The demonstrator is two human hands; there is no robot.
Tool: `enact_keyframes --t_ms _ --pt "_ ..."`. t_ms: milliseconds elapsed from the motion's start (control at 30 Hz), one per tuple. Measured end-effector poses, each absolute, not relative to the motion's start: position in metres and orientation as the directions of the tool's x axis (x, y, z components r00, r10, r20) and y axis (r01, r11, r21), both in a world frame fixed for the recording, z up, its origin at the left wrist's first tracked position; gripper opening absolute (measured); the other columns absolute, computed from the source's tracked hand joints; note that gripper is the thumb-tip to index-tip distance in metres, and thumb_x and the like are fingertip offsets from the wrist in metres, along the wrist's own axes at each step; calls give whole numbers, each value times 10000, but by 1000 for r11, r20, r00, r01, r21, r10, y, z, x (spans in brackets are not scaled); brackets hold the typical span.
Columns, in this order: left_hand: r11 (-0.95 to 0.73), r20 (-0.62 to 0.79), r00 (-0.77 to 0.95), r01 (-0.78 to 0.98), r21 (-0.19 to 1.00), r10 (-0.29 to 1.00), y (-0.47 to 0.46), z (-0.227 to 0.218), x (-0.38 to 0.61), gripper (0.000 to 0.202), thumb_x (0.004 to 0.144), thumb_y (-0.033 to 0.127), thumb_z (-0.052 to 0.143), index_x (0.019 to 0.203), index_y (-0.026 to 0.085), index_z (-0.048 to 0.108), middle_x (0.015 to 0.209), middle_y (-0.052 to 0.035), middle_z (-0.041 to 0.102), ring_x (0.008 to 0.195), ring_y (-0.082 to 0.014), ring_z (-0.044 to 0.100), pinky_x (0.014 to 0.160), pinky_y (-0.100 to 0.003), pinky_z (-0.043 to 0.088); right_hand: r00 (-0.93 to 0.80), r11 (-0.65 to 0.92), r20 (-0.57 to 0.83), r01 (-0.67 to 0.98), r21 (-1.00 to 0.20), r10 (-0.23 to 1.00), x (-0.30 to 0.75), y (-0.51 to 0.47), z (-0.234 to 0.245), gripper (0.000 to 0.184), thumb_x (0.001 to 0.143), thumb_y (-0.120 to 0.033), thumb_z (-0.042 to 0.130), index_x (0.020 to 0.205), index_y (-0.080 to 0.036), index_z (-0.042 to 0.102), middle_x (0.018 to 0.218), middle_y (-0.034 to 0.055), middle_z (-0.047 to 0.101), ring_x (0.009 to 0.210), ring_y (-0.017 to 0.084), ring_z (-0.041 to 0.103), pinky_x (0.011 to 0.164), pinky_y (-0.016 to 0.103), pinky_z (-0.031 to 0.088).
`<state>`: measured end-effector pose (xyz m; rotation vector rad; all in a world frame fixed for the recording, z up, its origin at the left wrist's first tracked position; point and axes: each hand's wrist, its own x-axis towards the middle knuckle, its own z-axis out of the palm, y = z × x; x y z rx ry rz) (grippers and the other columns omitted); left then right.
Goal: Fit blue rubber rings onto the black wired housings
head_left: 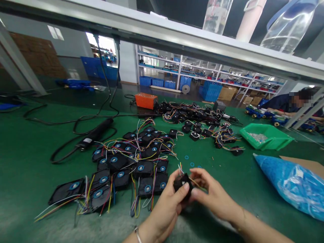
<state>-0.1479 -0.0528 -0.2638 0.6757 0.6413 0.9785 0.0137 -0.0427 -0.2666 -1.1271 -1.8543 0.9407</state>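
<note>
Head view: the small black part is in the fingers of the left hand and looks to be mid-handling, as no blue ring shows on its visible face. The left thumb presses that face with the other fingers curled behind, closed snugly on it. The right hand, just beside, has its thumb tip near the part's edge and its index finger curved apart from the thumb; a thin wire runs between them, but whether they pinch it I cannot tell. Left of the fingers lie flat black units, wires trailing, many showing a blue ring; by that sign, these seem done. Right of the fingers is a blue bag. Just beyond the fingertips, loose blue rings lie flat. Farther beyond, black wired pieces with no blue ring visible seem to be what is left.
</note>
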Motion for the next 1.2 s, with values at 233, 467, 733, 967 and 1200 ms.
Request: enact_keyframes --t_ms 233,467,733,967,1200 --pt "514 -322 458 -392 763 828 -49 -267 -146 275 842 378 554 995 164 475 1055 -88 576 784 -171 646 712 -281 532 -180 318 276 718 -619 944 66 28 -311 212 831 -240 503 980 -197 648 932 68 592 906 213 534 855 384 416" --pt "619 -398 512 -389 683 761 -49 -275 -141 375 854 451 497 992 102 517 994 -126 588 752 -200 662 652 -245 543 -111 265 270 718 -644 957 73 18 -308 156 829 -293 533 804 -194 650 798 41 608 779 205 560 754 347 433" --pt "613 -368 538 -398 682 758 -51 -283 -137 304 855 392 525 990 123 567 897 -80 616 749 -176 647 697 -278 542 -264 365 268 458 -810 926 37 -45 -271 125 859 -286 534 871 -241 651 828 18 593 790 155 562 703 261 437" --pt "571 -325 529 -409 712 784 -53 -283 -133 224 867 348 519 957 151 580 842 -30 594 745 -144 625 715 -287 541 -210 323 260 378 -867 943 26 -49 -283 74 818 -274 586 836 -235 645 881 34 532 844 171 523 741 284 421" --pt "569 -299 579 -367 736 759 -56 -280 -134 303 902 372 433 1077 145 533 1007 -91 586 807 -178 635 756 -309 521 -199 97 68 140 -985 978 26 -47 -287 154 767 -288 629 892 -229 562 950 18 501 864 175 483 754 282 405"
